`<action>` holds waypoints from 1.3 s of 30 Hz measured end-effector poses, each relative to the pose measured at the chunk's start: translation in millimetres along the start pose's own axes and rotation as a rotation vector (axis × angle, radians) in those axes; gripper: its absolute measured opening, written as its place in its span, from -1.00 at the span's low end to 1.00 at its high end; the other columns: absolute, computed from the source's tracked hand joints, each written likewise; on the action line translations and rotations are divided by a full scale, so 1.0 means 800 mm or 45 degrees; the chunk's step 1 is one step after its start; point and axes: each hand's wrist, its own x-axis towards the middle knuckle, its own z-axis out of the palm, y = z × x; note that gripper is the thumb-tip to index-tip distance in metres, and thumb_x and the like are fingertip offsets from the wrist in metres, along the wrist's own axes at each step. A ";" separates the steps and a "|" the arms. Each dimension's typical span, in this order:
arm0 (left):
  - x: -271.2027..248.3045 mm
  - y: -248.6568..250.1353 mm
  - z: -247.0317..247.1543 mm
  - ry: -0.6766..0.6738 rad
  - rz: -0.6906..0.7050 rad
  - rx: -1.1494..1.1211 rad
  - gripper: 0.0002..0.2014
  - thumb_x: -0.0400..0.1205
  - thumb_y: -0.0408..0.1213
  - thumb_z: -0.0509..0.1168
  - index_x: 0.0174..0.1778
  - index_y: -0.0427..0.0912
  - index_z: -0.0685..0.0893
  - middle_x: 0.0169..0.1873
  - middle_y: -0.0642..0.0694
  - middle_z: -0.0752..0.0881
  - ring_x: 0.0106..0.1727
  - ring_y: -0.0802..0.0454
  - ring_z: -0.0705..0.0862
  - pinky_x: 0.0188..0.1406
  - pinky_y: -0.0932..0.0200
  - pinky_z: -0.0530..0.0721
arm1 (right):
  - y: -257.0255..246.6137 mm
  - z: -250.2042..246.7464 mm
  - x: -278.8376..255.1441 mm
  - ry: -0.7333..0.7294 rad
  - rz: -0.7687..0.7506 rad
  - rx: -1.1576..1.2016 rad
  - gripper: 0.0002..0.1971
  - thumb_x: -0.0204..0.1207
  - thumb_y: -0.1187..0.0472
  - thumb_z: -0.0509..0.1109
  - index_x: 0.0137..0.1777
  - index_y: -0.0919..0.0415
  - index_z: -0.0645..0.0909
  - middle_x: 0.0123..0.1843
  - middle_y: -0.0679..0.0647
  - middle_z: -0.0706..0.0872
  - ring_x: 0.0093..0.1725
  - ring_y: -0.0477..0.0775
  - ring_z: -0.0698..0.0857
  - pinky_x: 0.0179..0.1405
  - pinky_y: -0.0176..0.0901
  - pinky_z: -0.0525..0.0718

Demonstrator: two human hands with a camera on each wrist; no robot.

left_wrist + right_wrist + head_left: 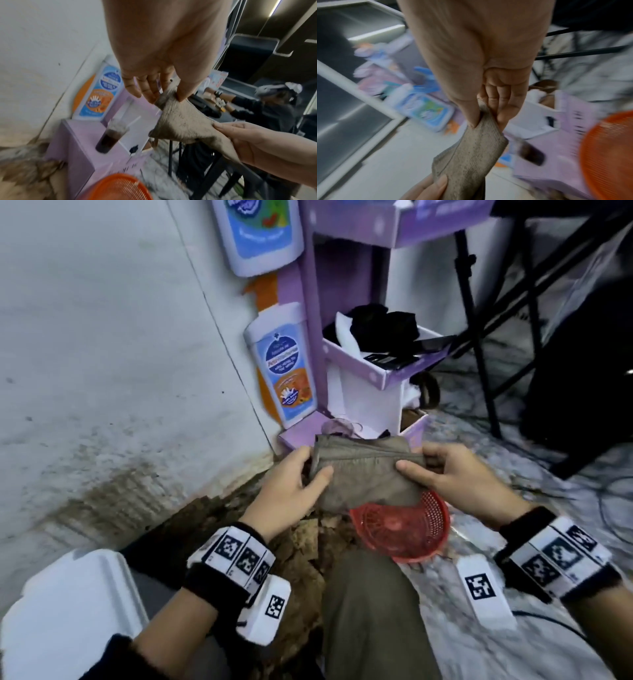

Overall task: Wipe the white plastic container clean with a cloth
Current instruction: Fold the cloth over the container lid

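Both hands hold a grey-brown cloth (pixel 366 470) stretched between them above the floor, in front of the person's knee. The left hand (pixel 291 484) grips the cloth's left edge, thumb on the near face and fingers curled behind the far side. In the left wrist view the thumb and fingers (pixel 150 89) pinch a corner of the cloth (pixel 181 121). The right hand (pixel 459 477) grips the cloth's right edge in the same manner, thumb laid on the near face and fingers wrapped behind. The right wrist view confirms a pinch between thumb and fingers (pixel 501 102) on the cloth (pixel 471 152), which appears folded into layers.

The white plastic container (pixel 68 614) lies at the near left, beside the left forearm, well apart from both hands and from the cloth. Neither hand touches it.

A red perforated basket (pixel 404 529) sits on the floor just below the cloth's lower right corner, near the right wrist; whether cloth and basket touch cannot be told. Beyond the cloth stands a purple cardboard display stand (pixel 376 371) with printed bottle cut-outs (pixel 281 364) on its left side, against a white wall (pixel 102 337) stained brown at its base. The left wrist view shows a cup of dark drink (pixel 109 138) on the purple stand and a second person (pixel 267 108) seated at far right.
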 end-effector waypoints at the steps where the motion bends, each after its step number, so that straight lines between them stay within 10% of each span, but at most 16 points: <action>1: 0.014 -0.013 0.019 -0.054 -0.003 0.077 -0.58 0.63 0.17 0.27 0.23 -0.05 0.66 0.16 -0.02 0.76 0.23 0.03 0.72 0.28 -0.22 0.69 | 0.026 -0.008 -0.004 0.022 0.071 0.047 -0.92 0.57 0.26 0.49 0.03 0.19 0.76 -0.03 -0.02 0.89 0.02 -0.05 0.84 -0.01 -0.29 0.76; 5: 0.052 -0.067 0.079 -0.244 -0.132 0.165 -0.41 0.48 0.28 0.27 0.15 -0.18 0.71 0.08 -0.14 0.71 0.16 -0.10 0.71 0.26 -0.25 0.65 | 0.120 -0.010 -0.023 0.093 0.345 0.277 -0.84 0.58 0.37 0.47 0.11 0.44 0.71 0.04 0.20 0.88 0.02 0.07 0.83 0.07 -0.15 0.80; 8: 0.073 -0.110 0.123 -0.418 -0.216 0.314 -0.57 0.55 0.14 0.37 0.10 -0.16 0.75 0.03 -0.11 0.66 0.04 -0.05 0.68 0.08 0.08 0.58 | 0.200 0.005 -0.034 0.181 0.502 0.273 -0.78 0.60 0.36 0.47 0.10 0.56 0.64 -0.03 0.26 0.85 -0.08 0.11 0.80 -0.11 -0.11 0.76; 12: 0.076 -0.180 0.185 -0.522 -0.344 0.450 -0.85 0.67 -0.11 0.41 -0.02 -0.11 0.72 -0.08 -0.06 0.65 -0.04 -0.04 0.64 -0.08 0.15 0.46 | 0.297 0.042 -0.045 0.270 0.676 0.185 -0.92 0.60 0.31 0.49 -0.03 0.34 0.70 -0.08 0.26 0.85 -0.03 0.31 0.81 -0.05 0.12 0.75; 17: 0.075 -0.247 0.247 -0.498 -0.531 0.356 -0.84 0.67 -0.21 0.42 -0.12 -0.23 0.70 -0.16 -0.22 0.75 -0.09 -0.09 0.67 -0.21 0.18 0.38 | 0.383 0.086 -0.053 0.349 0.780 -0.001 -0.95 0.58 0.14 0.52 -0.06 0.07 0.71 -0.13 0.02 0.83 -0.07 0.11 0.79 0.02 0.14 0.74; 23: 0.074 -0.295 0.284 -0.400 -0.631 0.397 -0.89 0.64 -0.21 0.46 -0.11 -0.18 0.75 -0.21 -0.12 0.72 -0.10 -0.08 0.68 -0.11 0.24 0.47 | 0.416 0.108 -0.049 0.445 0.840 -0.230 -0.89 0.60 0.14 0.49 -0.01 0.11 0.62 -0.24 -0.10 0.66 -0.21 -0.01 0.63 -0.33 -0.43 0.45; 39: 0.059 -0.330 0.314 -0.168 -0.596 0.271 -0.83 0.61 -0.30 0.48 0.01 -0.09 0.62 -0.10 -0.14 0.67 -0.11 -0.06 0.65 0.07 -0.07 0.70 | 0.446 0.127 -0.054 0.625 0.858 -0.227 -0.67 0.56 0.05 0.53 0.24 -0.01 0.53 -0.20 -0.07 0.71 -0.22 -0.01 0.74 -0.15 0.09 0.78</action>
